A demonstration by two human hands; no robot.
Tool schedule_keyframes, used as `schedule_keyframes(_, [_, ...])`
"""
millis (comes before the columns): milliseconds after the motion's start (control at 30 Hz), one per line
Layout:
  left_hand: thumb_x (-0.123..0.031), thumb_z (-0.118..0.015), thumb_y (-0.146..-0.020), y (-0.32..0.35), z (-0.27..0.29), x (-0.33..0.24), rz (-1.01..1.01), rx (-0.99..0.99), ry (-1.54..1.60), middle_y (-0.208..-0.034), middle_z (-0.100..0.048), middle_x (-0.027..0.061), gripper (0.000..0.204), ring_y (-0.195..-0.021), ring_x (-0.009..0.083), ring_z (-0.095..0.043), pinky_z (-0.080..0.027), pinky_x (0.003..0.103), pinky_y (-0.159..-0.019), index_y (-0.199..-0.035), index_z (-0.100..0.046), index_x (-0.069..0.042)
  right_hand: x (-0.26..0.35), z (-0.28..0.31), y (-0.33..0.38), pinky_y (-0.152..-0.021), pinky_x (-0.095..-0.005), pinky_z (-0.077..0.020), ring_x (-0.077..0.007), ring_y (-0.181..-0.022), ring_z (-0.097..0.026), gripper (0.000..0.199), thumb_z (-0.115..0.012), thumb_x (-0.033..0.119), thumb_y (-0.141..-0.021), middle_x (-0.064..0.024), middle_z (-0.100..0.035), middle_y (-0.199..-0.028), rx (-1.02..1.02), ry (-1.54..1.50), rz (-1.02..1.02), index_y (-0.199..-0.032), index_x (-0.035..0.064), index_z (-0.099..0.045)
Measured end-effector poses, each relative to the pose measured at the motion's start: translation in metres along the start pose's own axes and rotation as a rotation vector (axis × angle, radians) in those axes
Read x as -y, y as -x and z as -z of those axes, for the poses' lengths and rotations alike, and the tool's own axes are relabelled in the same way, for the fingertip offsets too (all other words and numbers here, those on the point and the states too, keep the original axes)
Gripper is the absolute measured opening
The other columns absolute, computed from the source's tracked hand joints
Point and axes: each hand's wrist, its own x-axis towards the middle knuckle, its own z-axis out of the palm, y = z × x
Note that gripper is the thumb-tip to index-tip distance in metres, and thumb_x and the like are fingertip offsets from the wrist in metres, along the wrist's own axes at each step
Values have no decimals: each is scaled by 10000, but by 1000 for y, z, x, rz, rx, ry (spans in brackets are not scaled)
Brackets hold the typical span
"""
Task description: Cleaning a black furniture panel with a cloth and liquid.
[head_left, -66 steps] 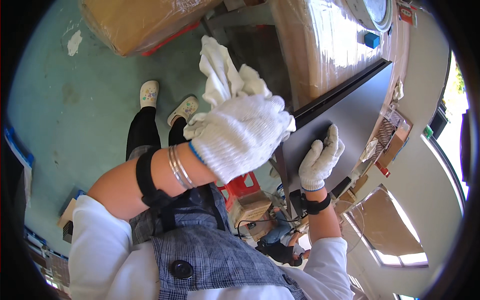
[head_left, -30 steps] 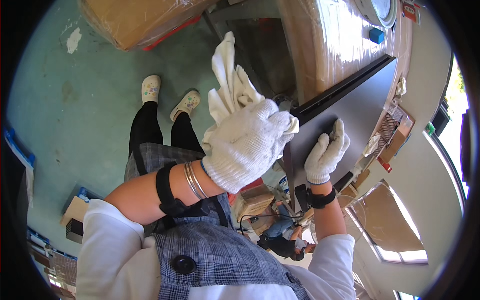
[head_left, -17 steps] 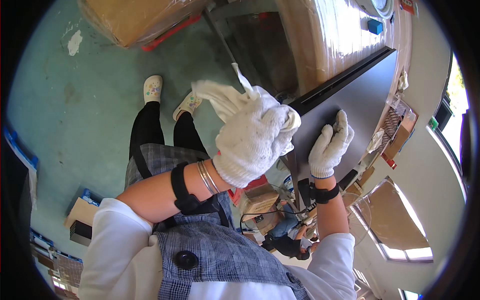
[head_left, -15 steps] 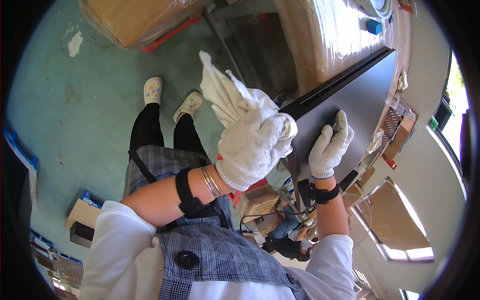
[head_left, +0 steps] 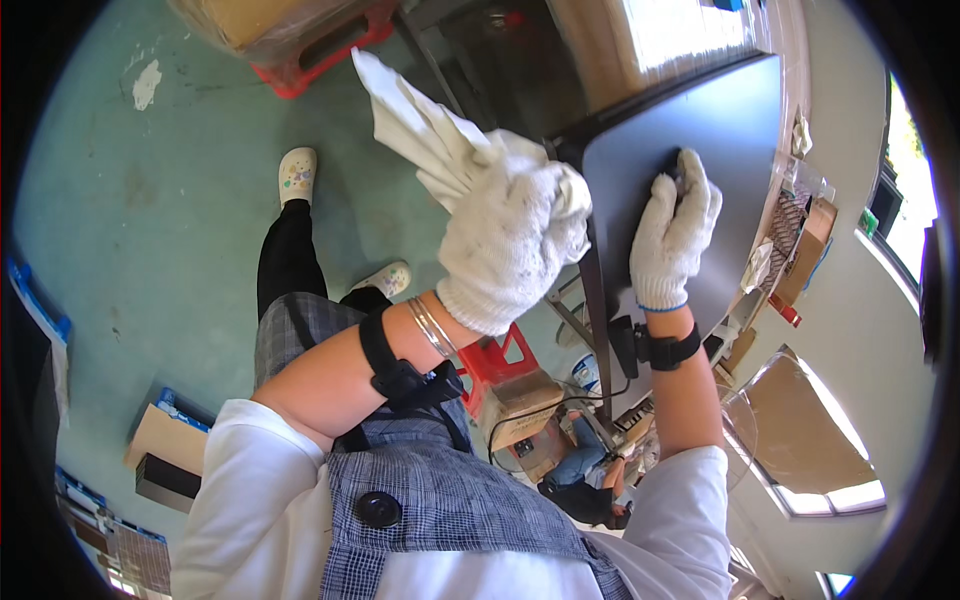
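My left hand [head_left: 510,235], in a white knit glove, is closed around a bunched white cloth [head_left: 425,125] whose loose end sticks out up and to the left. It is beside the left edge of a large, smooth dark grey panel [head_left: 735,125] with a rounded corner; whether the cloth touches that edge I cannot tell. Against the panel's broad face is my right hand [head_left: 677,230], also gloved, with its fingers stretched upward and the thumb a little apart. Dark smudges mark the fingertips of that glove. Both wrists wear black straps.
A cardboard box [head_left: 520,405] sits on a red stool [head_left: 490,360] below the panel. Another red stool [head_left: 330,55] stands at the upper left under a wrapped box. Another person [head_left: 585,480] is at the lower middle. Cartons [head_left: 165,440] lie at the lower left.
The panel's face has turned more toward me, and its edge strip shows less. Both hands sit slightly higher against it, the left still gripping the cloth. My legs have shifted, one foot now partly covered.
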Motion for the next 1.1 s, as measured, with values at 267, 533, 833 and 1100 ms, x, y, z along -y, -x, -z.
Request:
schedule_keyframes(267, [-121,-685,-738,130,-70,-33,-115,79,-119,-941,-562,126,284,-777,321,-596,-496,393,-679,-987,-562,-63,-18,-3,-2,-814,-376,-474,-283,-898,-591,344,-593,277,-891,-156,-618,-952,-128,-210,149,-1114,15,-616])
schedule_keyframes(533, [-186,-614,-774,254,-82,-28,596,460,317,-982,-613,148,205,-934,305,-609,-499,387,-814,-928,-617,-51,-139,114,175,-736,-253,-470,-108,-849,-577,370,-526,293,-971,-41,-629,-995,197,-1031,-510,-1177,-3,-606])
schedule_keyframes(833, [-143,-495,-922,136,-90,-45,88,138,-2,-587,-451,19,270,-506,168,-403,-394,360,-492,-674,-427,-62,-270,188,565,-611,-232,-413,-102,-691,-489,217,-483,239,-979,3,-550,-831,-664,-1328,-1335,-1066,67,-583])
schedule_keyframes(1100, [-171,-557,-926,272,-170,-85,296,430,-77,-876,-598,97,181,-803,173,-568,-494,343,-731,-934,-507,3,-170,191,771,-550,-236,-419,-103,-651,-506,244,-482,258,-981,1,-555,-799,-967,-1221,-1691,-1068,51,-579])
